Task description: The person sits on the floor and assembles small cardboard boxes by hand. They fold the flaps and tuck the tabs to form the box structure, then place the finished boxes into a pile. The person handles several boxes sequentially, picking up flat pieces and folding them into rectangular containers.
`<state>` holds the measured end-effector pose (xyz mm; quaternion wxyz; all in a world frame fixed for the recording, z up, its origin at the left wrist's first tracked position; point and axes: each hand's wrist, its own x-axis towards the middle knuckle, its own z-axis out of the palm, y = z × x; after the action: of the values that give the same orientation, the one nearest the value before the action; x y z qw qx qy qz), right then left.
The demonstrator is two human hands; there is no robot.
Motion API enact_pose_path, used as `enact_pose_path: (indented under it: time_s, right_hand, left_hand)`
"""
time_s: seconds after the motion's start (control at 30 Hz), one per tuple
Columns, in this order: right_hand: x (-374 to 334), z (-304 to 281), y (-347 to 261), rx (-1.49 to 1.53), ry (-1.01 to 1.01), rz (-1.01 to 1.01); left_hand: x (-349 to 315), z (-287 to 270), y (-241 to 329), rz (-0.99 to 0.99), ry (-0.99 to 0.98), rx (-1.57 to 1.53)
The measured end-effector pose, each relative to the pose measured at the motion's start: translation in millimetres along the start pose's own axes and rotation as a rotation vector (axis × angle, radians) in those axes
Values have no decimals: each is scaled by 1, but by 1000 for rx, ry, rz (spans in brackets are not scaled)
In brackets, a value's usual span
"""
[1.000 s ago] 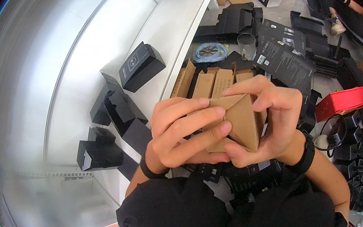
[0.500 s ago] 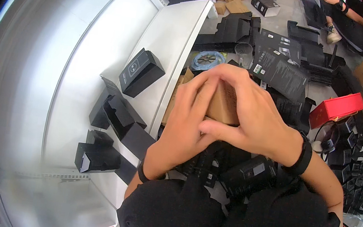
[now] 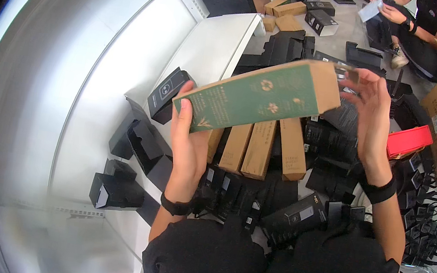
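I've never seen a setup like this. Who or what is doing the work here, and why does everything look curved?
No machine here: these are a person's own bare hands, seen from a wide fisheye camera worn on the head, looking down. Such a lens bends straight edges. The left hand holds one end of a green-and-brown carton; the right hand is at the other end, too blurred to tell its grip. Beneath lie brown cartons and black boxes. A co-worker is at upper right.

A carton (image 3: 252, 97) is held over a row of boxes (image 3: 258, 152) lying right of the shelf (image 3: 210, 42).
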<state>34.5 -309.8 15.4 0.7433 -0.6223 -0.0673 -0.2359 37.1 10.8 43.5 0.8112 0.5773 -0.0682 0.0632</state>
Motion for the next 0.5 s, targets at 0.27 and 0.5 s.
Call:
enact_pose_path:
  time_s: [0.27,0.5]
  right_hand:
    - [-40,59,12,0,-559,105]
    - [-40,62,14,-14,-433,169]
  left_hand:
    - [-7,6,-30,-563,4,-488]
    - [-11,6,-62,-411,-245,41]
